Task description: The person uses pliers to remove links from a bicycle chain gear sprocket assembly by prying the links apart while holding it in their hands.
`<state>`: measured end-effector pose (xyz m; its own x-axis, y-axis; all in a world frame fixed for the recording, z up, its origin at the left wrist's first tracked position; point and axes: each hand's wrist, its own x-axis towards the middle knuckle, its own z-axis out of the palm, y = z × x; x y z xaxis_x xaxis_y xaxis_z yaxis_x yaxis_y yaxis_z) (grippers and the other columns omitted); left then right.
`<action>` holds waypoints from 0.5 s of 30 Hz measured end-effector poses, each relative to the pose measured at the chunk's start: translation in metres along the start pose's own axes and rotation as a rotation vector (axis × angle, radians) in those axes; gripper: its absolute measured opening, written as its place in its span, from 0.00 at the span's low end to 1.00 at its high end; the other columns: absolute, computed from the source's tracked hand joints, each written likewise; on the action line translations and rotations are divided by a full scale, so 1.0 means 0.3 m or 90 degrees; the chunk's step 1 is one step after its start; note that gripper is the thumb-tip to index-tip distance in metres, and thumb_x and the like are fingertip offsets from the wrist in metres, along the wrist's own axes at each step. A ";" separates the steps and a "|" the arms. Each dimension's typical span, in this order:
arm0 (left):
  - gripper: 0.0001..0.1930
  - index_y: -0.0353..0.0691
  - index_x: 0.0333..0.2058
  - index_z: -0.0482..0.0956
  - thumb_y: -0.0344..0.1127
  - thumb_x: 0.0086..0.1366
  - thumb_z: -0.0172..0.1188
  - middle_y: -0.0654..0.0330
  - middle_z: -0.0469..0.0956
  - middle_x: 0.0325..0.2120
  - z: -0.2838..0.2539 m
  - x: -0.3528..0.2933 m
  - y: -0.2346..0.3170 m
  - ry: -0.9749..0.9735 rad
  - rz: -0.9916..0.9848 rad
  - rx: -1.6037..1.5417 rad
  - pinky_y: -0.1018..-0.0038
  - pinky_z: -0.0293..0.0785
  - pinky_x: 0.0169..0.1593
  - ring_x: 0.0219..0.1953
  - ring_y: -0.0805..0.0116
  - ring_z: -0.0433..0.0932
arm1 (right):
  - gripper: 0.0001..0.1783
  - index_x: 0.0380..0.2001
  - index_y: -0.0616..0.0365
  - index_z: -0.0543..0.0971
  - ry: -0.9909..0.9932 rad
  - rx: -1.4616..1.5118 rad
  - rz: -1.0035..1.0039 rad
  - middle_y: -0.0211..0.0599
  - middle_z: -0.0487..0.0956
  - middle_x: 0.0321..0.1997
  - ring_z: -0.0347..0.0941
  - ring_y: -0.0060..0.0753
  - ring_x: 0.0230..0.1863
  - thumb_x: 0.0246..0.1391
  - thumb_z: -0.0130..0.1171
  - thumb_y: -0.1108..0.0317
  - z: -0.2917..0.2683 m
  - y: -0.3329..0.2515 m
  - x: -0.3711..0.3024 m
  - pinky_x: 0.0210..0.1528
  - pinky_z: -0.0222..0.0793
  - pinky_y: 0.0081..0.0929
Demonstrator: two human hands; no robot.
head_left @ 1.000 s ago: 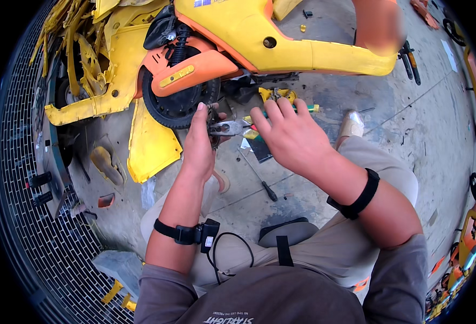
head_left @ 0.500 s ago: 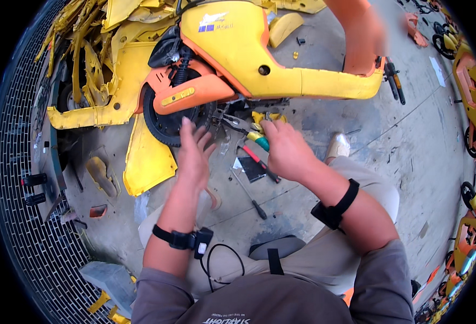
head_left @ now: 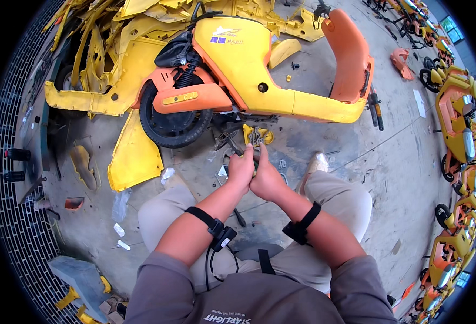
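My left hand [head_left: 240, 171] and my right hand [head_left: 267, 179] are pressed close together in the middle, both closed on the handles of a pair of pliers. Bits of green handle show between the fingers, and the metal jaws [head_left: 256, 135] point away from me over a small yellow part [head_left: 266, 137] on the ground. Whether the jaws bite on anything is too small to tell. Just beyond lies a yellow and orange scooter [head_left: 238, 65], its black rear wheel [head_left: 176, 121] to the left of my hands. A dark metal piece [head_left: 226, 141] rests beside the wheel.
Yellow body panels [head_left: 135, 27] are heaped at the back left, and one loose panel [head_left: 135, 156] lies left of my knee. A screwdriver [head_left: 240, 217] is on the floor between my legs. More scooters [head_left: 454, 119] stand in a row along the right.
My left hand, open and apart before, has come over to the pliers beside my right hand. The pliers have turned to point straight away from me. The red-handled hammer is now hidden.
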<state>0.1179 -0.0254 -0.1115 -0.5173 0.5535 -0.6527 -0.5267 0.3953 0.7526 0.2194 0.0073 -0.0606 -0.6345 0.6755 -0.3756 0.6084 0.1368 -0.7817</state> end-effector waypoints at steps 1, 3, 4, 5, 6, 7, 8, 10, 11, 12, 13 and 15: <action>0.23 0.28 0.39 0.81 0.49 0.73 0.58 0.54 0.84 0.33 0.002 0.008 -0.012 0.025 -0.004 0.015 0.66 0.77 0.40 0.35 0.64 0.81 | 0.53 0.73 0.71 0.46 0.009 -0.002 0.014 0.67 0.71 0.66 0.72 0.62 0.65 0.52 0.65 0.69 0.008 0.014 -0.005 0.65 0.67 0.41; 0.22 0.27 0.37 0.81 0.47 0.72 0.57 0.51 0.85 0.31 0.023 -0.012 -0.014 0.017 0.013 0.052 0.64 0.77 0.39 0.33 0.61 0.83 | 0.57 0.74 0.70 0.46 0.034 0.020 0.038 0.67 0.72 0.66 0.73 0.60 0.65 0.49 0.69 0.66 0.035 0.077 -0.019 0.65 0.68 0.39; 0.22 0.26 0.35 0.81 0.46 0.72 0.56 0.50 0.85 0.29 0.036 -0.023 -0.006 0.015 0.024 0.069 0.63 0.77 0.39 0.32 0.59 0.84 | 0.59 0.74 0.70 0.46 0.046 0.031 0.046 0.66 0.72 0.65 0.73 0.59 0.65 0.47 0.71 0.64 0.038 0.103 -0.025 0.65 0.68 0.39; 0.22 0.26 0.34 0.81 0.46 0.71 0.56 0.49 0.85 0.28 0.046 -0.009 -0.025 0.036 0.030 0.101 0.63 0.77 0.39 0.31 0.58 0.84 | 0.61 0.74 0.69 0.46 0.011 0.029 0.082 0.65 0.73 0.64 0.74 0.58 0.64 0.46 0.72 0.62 0.028 0.102 -0.033 0.64 0.68 0.38; 0.22 0.26 0.32 0.81 0.45 0.71 0.56 0.49 0.85 0.26 0.051 0.013 -0.050 0.060 0.038 0.136 0.62 0.77 0.39 0.30 0.56 0.85 | 0.62 0.74 0.68 0.46 -0.025 0.032 0.116 0.64 0.74 0.63 0.75 0.56 0.63 0.44 0.73 0.61 0.022 0.095 -0.043 0.64 0.69 0.38; 0.22 0.26 0.31 0.81 0.44 0.70 0.56 0.49 0.85 0.24 0.049 0.035 -0.074 0.084 0.046 0.170 0.62 0.78 0.39 0.29 0.55 0.85 | 0.64 0.75 0.68 0.45 -0.061 0.033 0.149 0.63 0.75 0.62 0.75 0.54 0.63 0.42 0.74 0.60 0.019 0.090 -0.049 0.63 0.69 0.37; 0.22 0.26 0.30 0.81 0.44 0.70 0.56 0.49 0.84 0.24 0.061 0.028 -0.073 0.062 0.031 0.170 0.62 0.78 0.38 0.29 0.55 0.85 | 0.62 0.73 0.69 0.47 -0.066 0.047 0.169 0.63 0.75 0.62 0.75 0.56 0.63 0.44 0.73 0.59 0.012 0.104 -0.057 0.63 0.69 0.37; 0.22 0.26 0.29 0.81 0.44 0.69 0.56 0.50 0.84 0.23 0.085 0.017 -0.070 0.017 0.002 0.167 0.62 0.78 0.38 0.28 0.55 0.85 | 0.57 0.71 0.72 0.51 -0.075 0.073 0.209 0.62 0.75 0.62 0.74 0.59 0.64 0.46 0.72 0.58 0.001 0.139 -0.062 0.64 0.69 0.38; 0.22 0.27 0.27 0.81 0.44 0.69 0.56 0.51 0.83 0.21 0.098 0.031 -0.082 0.036 0.008 0.166 0.61 0.78 0.36 0.26 0.56 0.84 | 0.56 0.70 0.73 0.54 -0.072 0.078 0.212 0.63 0.76 0.61 0.74 0.59 0.64 0.46 0.71 0.56 0.000 0.148 -0.066 0.64 0.69 0.38; 0.22 0.27 0.27 0.81 0.44 0.69 0.56 0.52 0.83 0.21 0.106 0.040 -0.099 0.026 0.001 0.169 0.61 0.78 0.36 0.26 0.56 0.84 | 0.54 0.69 0.73 0.56 -0.067 0.082 0.216 0.64 0.76 0.61 0.74 0.59 0.63 0.47 0.71 0.55 0.007 0.154 -0.073 0.64 0.69 0.38; 0.21 0.27 0.27 0.81 0.43 0.69 0.56 0.52 0.83 0.20 0.114 0.051 -0.117 0.014 -0.006 0.171 0.61 0.78 0.36 0.25 0.56 0.84 | 0.53 0.68 0.74 0.58 -0.062 0.086 0.221 0.64 0.77 0.60 0.75 0.59 0.63 0.48 0.70 0.53 0.008 0.161 -0.075 0.63 0.69 0.39; 0.20 0.26 0.29 0.80 0.43 0.67 0.58 0.53 0.82 0.20 0.112 0.033 -0.101 -0.001 -0.021 0.157 0.61 0.77 0.34 0.24 0.57 0.83 | 0.49 0.66 0.75 0.63 -0.063 0.080 0.238 0.66 0.78 0.59 0.75 0.59 0.63 0.50 0.67 0.51 0.031 0.161 -0.067 0.63 0.69 0.40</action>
<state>0.1514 -0.0073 -0.1377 -0.5017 0.5378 -0.6776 -0.3625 0.5805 0.7291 0.2572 -0.0063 -0.0955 -0.4267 0.5882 -0.6870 0.7468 -0.1993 -0.6345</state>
